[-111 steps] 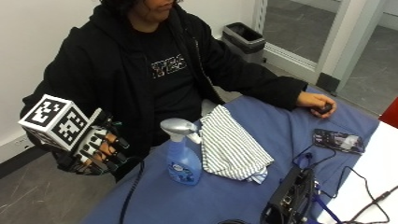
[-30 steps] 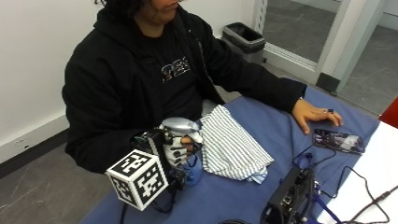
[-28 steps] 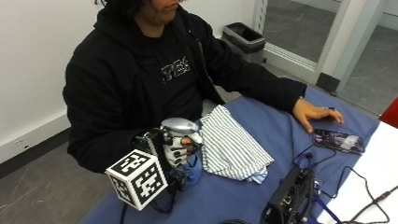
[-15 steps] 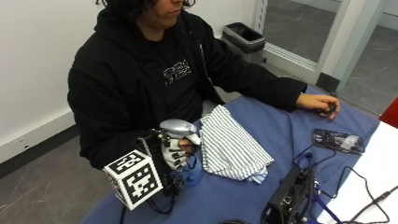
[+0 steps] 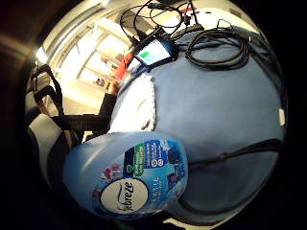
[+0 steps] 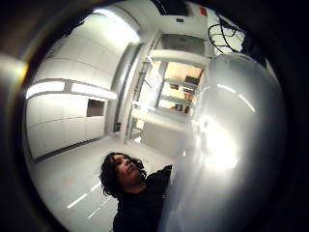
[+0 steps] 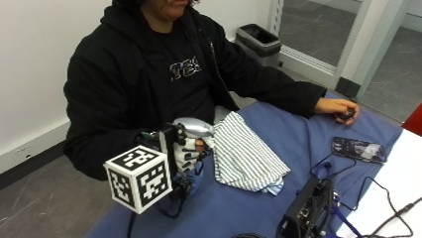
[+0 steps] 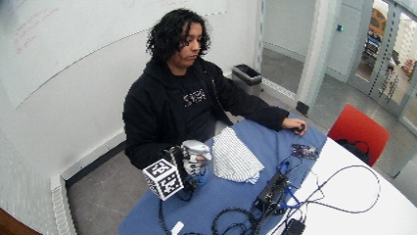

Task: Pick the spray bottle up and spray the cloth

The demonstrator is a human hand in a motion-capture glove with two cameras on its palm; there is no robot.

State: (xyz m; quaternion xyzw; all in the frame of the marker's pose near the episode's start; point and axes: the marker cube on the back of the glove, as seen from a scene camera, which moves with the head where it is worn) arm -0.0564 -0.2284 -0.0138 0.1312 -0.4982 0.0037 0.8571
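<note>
The spray bottle (image 7: 195, 130), with a silver head and a blue body, stands upright near the table's left end. My gloved right hand (image 7: 186, 154) grips its neck, fingers curled round it below the head. The blue labelled body (image 5: 129, 184) fills the little finger side palm view, and the silver head (image 6: 227, 154) fills the thumb side view. I cannot tell whether the bottle's base touches the table. The striped cloth (image 7: 245, 156) lies crumpled on the blue table (image 7: 290, 136) just right of the bottle, also seen in the wide view (image 8: 233, 159).
The person's bare left hand (image 7: 338, 108) rests at the table's far right end. A phone (image 7: 359, 148) lies near it. A black device (image 7: 304, 210) with cables (image 5: 216, 45) sits at the near edge. A bin (image 7: 258, 42) stands on the floor behind.
The gloved hand, earlier held open off the table's left end, has come to the bottle and closed round its neck. Over the last second the hand and bottle have barely shifted.
</note>
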